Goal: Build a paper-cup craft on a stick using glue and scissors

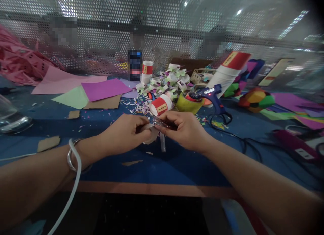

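Note:
My left hand (128, 132) is closed around a small whitish piece (150, 136), which looks like part of a paper cup; the fingers hide much of it. Pinched in my right hand (181, 128) is a small shiny metal tool (159, 122), its tip touching or very near the white piece. Its exact kind is mostly hidden by the fingers. A pale, translucent strip (162, 142) shows just below the two hands. Just beyond them, a red and white paper cup (161, 105) lies on its side.
A heap of cut white cup pieces (174, 80) lies behind. A blue glue gun (215, 97) rests at a yellow roll (188, 105), its cord trailing right. Coloured sheets (106, 89), stacked cups (227, 73), a glass (12, 116) and a power strip (298, 147) surround the blue table (182, 171).

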Motion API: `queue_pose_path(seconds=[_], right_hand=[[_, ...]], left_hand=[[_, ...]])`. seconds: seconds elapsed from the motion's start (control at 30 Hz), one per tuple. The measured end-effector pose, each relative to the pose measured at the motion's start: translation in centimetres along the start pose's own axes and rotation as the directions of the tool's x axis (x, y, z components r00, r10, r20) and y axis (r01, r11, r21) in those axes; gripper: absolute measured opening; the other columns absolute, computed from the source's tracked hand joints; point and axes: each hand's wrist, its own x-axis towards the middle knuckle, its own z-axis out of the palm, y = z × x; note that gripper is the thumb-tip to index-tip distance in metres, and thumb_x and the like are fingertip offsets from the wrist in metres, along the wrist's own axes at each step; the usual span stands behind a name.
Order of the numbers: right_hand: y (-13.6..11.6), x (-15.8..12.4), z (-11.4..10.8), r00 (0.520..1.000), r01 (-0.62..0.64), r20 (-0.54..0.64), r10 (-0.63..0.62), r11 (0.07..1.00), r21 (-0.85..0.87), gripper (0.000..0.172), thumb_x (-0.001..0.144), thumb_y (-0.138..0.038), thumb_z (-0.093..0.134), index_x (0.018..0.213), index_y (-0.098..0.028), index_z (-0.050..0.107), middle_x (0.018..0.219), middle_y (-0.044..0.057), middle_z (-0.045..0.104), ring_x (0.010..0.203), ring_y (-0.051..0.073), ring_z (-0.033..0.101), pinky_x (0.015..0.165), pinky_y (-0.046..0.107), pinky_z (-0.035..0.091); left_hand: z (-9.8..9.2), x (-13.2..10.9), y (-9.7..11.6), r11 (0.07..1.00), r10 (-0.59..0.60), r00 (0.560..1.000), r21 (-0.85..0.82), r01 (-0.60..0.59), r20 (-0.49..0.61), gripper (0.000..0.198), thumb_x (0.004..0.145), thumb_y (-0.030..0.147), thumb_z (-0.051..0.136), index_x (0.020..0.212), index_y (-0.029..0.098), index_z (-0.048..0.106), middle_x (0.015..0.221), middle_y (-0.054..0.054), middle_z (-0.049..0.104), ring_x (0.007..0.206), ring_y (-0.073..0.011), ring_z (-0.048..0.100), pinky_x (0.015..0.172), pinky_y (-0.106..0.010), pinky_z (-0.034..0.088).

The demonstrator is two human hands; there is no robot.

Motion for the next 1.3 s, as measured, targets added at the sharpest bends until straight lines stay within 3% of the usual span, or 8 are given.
queue_pose_path(seconds=[0.27, 0.43, 0.57, 0.7, 0.87, 0.97, 1.1, 1.3], right_hand=[[0.0, 0.3, -0.3, 0.998, -0.045, -0.046, 0.047, 0.998, 0.033, 0.029, 0.091, -0.045, 0.069, 0.086, -0.017, 0.068, 0.083, 0.004, 0.068, 0.07, 0.014, 0.054, 0.063, 0.028, 0.042], [-0.2, 0.3, -0.9, 0.998, -0.067, 0.025, 0.065, 0.994, 0.091, 0.033, 0.09, -0.049, 0.071, 0.085, -0.017, 0.067, 0.075, 0.001, 0.062, 0.065, 0.012, 0.049, 0.059, 0.026, 0.04], [-0.8, 0.4, -1.5, 0.993, -0.079, 0.102, 0.064, 0.987, 0.141, 0.036, 0.091, -0.052, 0.069, 0.085, -0.017, 0.065, 0.073, 0.0, 0.057, 0.064, 0.011, 0.046, 0.058, 0.025, 0.039], [-1.7, 0.5, -2.0, 0.993, -0.064, 0.11, 0.043, 0.977, 0.202, 0.037, 0.09, -0.053, 0.071, 0.085, -0.017, 0.064, 0.077, 0.0, 0.058, 0.068, 0.012, 0.05, 0.063, 0.026, 0.043], [-0.7, 0.7, -1.5, 0.991, -0.07, 0.129, 0.041, 0.971, 0.227, 0.032, 0.089, -0.048, 0.072, 0.089, -0.017, 0.065, 0.082, 0.001, 0.063, 0.074, 0.013, 0.056, 0.068, 0.027, 0.046], [0.6, 0.8, -1.0, 0.972, -0.137, 0.215, 0.095, 0.972, 0.19, 0.033, 0.085, -0.047, 0.076, 0.086, -0.016, 0.064, 0.079, 0.001, 0.064, 0.071, 0.014, 0.057, 0.064, 0.027, 0.046], [0.2, 0.8, -1.2, 0.992, -0.118, 0.072, 0.105, 0.971, 0.21, 0.033, 0.088, -0.049, 0.073, 0.092, -0.017, 0.066, 0.083, 0.001, 0.065, 0.072, 0.013, 0.056, 0.065, 0.026, 0.044], [-1.5, 0.3, -1.7, 0.997, -0.05, -0.05, 0.06, 0.983, 0.178, 0.04, 0.095, -0.058, 0.061, 0.096, -0.018, 0.066, 0.081, 0.001, 0.061, 0.064, 0.011, 0.048, 0.057, 0.025, 0.038]], left_hand=[[1.2, 0.2, -0.1, 0.99, -0.011, 0.996, -0.139, -0.001, -0.085, 0.018, 0.091, 0.029, 0.057, 0.093, 0.017, 0.07, 0.083, -0.002, 0.071, 0.069, -0.0138, 0.06, 0.063, -0.027, 0.043], [0.8, 0.3, -0.5, 0.971, 0.079, 0.996, -0.224, -0.083, -0.028, 0.019, 0.093, 0.027, 0.057, 0.102, 0.018, 0.071, 0.102, -0.004, 0.073, 0.089, -0.0167, 0.066, 0.076, -0.027, 0.049], [0.4, 0.4, -0.9, 0.944, 0.123, 0.991, -0.314, -0.104, 0.044, 0.026, 0.096, 0.037, 0.059, 0.11, 0.018, 0.07, 0.103, -0.005, 0.071, 0.08, -0.0135, 0.064, 0.066, -0.022, 0.05], [0.2, 0.3, -0.9, 0.862, 0.099, 0.986, -0.507, -0.017, 0.135, 0.031, 0.096, 0.043, 0.061, 0.108, 0.016, 0.069, 0.094, -0.005, 0.066, 0.071, -0.0122, 0.061, 0.053, -0.018, 0.05], [0.2, -0.2, 0.5, 0.798, 0.208, 0.962, -0.599, -0.063, 0.176, 0.017, 0.093, 0.032, 0.067, 0.098, 0.016, 0.071, 0.088, -0.003, 0.066, 0.073, -0.0114, 0.061, 0.06, -0.018, 0.052], [0.2, -0.3, 1.1, 0.764, 0.166, 0.985, -0.637, -0.1, 0.044, 0.017, 0.09, 0.031, 0.071, 0.093, 0.015, 0.07, 0.082, -0.002, 0.067, 0.071, -0.0115, 0.062, 0.061, -0.019, 0.053], [-0.3, 0.3, 0.2, 0.747, 0.038, 0.992, -0.655, -0.11, -0.123, 0.018, 0.089, 0.033, 0.072, 0.091, 0.015, 0.07, 0.08, -0.002, 0.067, 0.07, -0.0112, 0.06, 0.061, -0.019, 0.051], [-0.5, 0.9, -0.8, 0.805, 0.034, 0.982, -0.577, -0.136, -0.185, 0.019, 0.088, 0.033, 0.072, 0.088, 0.014, 0.071, 0.078, -0.002, 0.066, 0.069, -0.011, 0.058, 0.061, -0.019, 0.047]])
